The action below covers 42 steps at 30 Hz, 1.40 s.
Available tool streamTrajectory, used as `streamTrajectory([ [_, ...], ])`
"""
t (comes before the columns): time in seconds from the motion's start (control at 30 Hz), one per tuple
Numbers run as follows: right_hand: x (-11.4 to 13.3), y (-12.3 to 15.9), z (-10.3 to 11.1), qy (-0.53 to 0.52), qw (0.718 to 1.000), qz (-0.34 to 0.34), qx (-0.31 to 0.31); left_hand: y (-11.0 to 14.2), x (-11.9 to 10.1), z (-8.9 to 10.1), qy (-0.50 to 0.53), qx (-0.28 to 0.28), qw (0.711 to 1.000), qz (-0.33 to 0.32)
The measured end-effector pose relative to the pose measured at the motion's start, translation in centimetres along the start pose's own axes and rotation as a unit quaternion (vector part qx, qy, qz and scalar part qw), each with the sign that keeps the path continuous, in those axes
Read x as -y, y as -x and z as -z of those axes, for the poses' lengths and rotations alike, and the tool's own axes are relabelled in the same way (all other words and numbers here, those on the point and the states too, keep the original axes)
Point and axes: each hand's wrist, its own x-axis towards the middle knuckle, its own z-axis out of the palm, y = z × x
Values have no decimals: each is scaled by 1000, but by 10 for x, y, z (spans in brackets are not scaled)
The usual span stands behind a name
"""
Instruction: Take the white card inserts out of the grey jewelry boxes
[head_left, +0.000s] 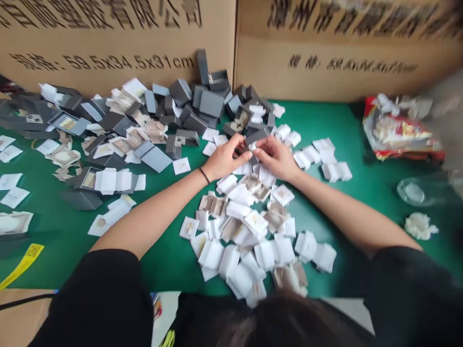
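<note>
My left hand (226,158) and my right hand (278,158) meet over the middle of the table, fingers closed. Between their fingertips is a small dark grey cardboard box (257,137), with a bit of white (252,146) showing at its near side. My fingers partly cover both. Just below my hands lies a heap of white folded card inserts (240,195), some with a small gold-coloured mark. Behind my hands and to their left, dark grey boxes (211,103) are piled up, several of them standing open.
Two large printed cartons (119,43) stand along the back of the green table (162,260). At the right lie a red plastic bag (405,132), a clear round dish (412,192) and a crumpled white wad (419,226). A yellow strip (23,265) lies at the left edge.
</note>
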Motion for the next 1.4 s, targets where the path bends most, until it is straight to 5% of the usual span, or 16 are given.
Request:
streamTrajectory([
  [0.33, -6, -2, 7, -44, 999, 18, 13, -7, 23, -13, 11, 13, 999, -31],
  [1.13, 9, 5, -1, 16, 996, 35, -76, -1, 6, -3, -44, -44, 992, -110],
  [1.4, 3, -1, 2, -40, 998, 34, -43, -2, 11, -5, 13, -41, 996, -80],
])
